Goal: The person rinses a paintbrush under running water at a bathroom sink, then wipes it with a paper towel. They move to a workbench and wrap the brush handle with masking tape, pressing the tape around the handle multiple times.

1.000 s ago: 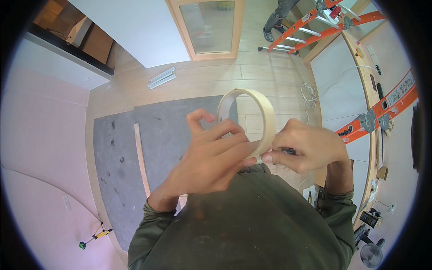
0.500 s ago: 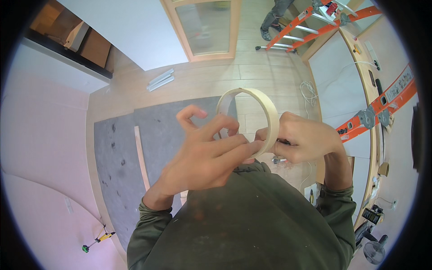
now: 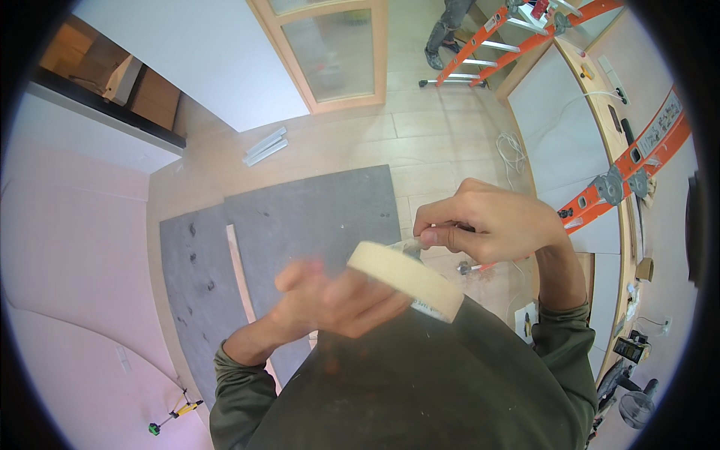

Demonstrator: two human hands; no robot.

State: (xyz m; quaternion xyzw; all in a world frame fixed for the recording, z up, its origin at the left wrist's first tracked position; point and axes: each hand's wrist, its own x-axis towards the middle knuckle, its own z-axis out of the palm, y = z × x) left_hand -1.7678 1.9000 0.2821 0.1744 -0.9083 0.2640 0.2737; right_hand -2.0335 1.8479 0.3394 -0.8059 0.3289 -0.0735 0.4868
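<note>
A cream roll of masking tape (image 3: 409, 276) is held in front of my chest, turned so its outer band faces the camera. My left hand (image 3: 330, 300), blurred by motion, grips the roll from below and the left. My right hand (image 3: 491, 221) is closed just above and right of the roll, thumb and forefinger pinching the loose end of the tape. Both forearms wear dark olive sleeves.
Grey floor panels (image 3: 300, 225) and a thin wooden strip (image 3: 241, 277) lie on the tiled floor below. A glazed wooden door (image 3: 330, 52) is at the top. Orange ladders (image 3: 517, 37) stand top right, another person's feet (image 3: 442, 45) beside them. A small green laser tool (image 3: 169, 416) sits at lower left.
The roll has tipped from upright, showing its open ring, to edge-on and lower. My left hand dropped beneath it; my right hand now pinches the tape end above it.
</note>
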